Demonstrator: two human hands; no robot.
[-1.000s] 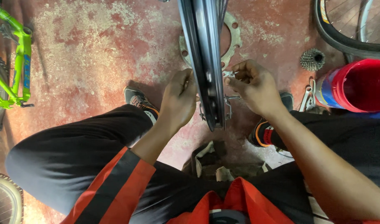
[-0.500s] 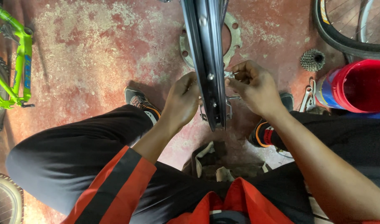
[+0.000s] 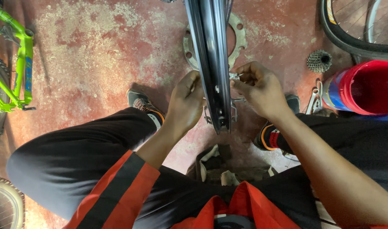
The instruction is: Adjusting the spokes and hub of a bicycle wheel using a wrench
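Dark metal wheel rim [image 3: 212, 63], seen edge-on, stands upright between the knees of a seated person, its lower end held in a small metal stand [image 3: 221, 114] on the worn red concrete floor [image 3: 88, 55]. The left hand [image 3: 186, 104] lies against the rim's left face, fingers curled together on it; whether they pinch a spoke cannot be told. The right hand [image 3: 259, 89] is at the rim's right side, thumb and fingertips closed on a small metal part [image 3: 235, 77] just beside the rim; a thin pin [image 3: 240, 100] juts out below it. Behind the rim a flat metal ring with holes [image 3: 238, 38] lies on the floor.

Judged from the grips, the step in hand is fine work on a fitting at the rim, one hand steadying, the other turning or seating the part. The next move seemingly calls for a firm brace from the left and small, controlled finger turns from the right.

Nearby: a green bicycle frame [image 3: 20, 59], a cog cluster [image 3: 319, 61], a red bucket [image 3: 368, 87], a tyre [image 3: 351, 34].
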